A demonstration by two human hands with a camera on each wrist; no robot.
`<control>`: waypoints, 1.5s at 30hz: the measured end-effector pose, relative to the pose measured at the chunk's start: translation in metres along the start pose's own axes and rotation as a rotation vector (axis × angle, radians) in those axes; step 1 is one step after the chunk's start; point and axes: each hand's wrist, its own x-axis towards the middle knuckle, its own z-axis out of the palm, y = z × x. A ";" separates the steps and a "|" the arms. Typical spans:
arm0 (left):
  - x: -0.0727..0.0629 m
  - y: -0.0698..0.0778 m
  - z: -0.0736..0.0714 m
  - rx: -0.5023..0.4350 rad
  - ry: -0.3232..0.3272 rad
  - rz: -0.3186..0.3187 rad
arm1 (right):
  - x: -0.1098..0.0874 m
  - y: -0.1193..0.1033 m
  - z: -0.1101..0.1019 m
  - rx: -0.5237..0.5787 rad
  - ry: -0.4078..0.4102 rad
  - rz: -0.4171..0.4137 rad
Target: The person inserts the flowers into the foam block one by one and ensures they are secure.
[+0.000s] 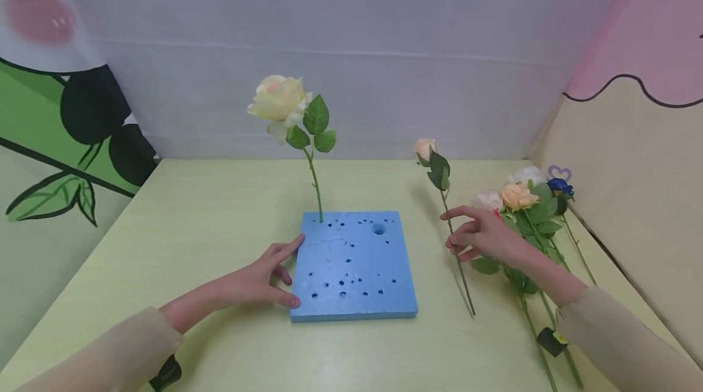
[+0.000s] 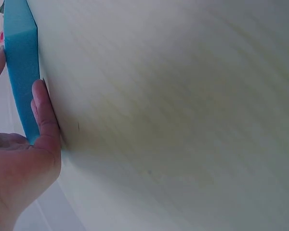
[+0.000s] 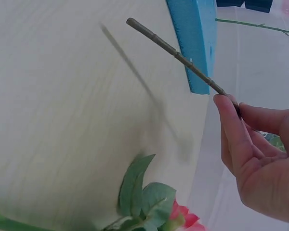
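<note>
A blue foam block (image 1: 359, 264) pitted with holes lies flat on the table. One tall cream rose (image 1: 279, 102) stands upright in its back left hole. Against the block's left side rests my left hand (image 1: 260, 279), index finger and thumb spread along the edge. My right hand (image 1: 486, 236) pinches the stem of a small peach rose (image 1: 425, 149), to the right of the block. That stem (image 3: 176, 53) slants above the tabletop in the right wrist view, its bare lower end sticking out past the fingers.
Several more flowers lie at the table's right side, among them an orange rose (image 1: 519, 196), a white rose (image 1: 527, 175) and a blue rose (image 1: 560, 186). A black tag (image 1: 551, 341) hangs by their stems. A grey-white cloth wall (image 1: 351, 25) closes the back.
</note>
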 end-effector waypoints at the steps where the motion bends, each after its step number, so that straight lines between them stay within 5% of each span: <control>1: 0.000 0.000 0.000 0.004 -0.001 0.000 | 0.002 -0.002 0.001 0.002 0.005 0.001; 26: -0.002 0.003 0.000 -0.009 -0.010 -0.005 | 0.045 -0.070 0.036 0.020 0.148 -0.175; 45: -0.002 0.002 0.000 -0.007 -0.002 0.003 | 0.092 -0.095 0.079 -0.010 0.238 -0.407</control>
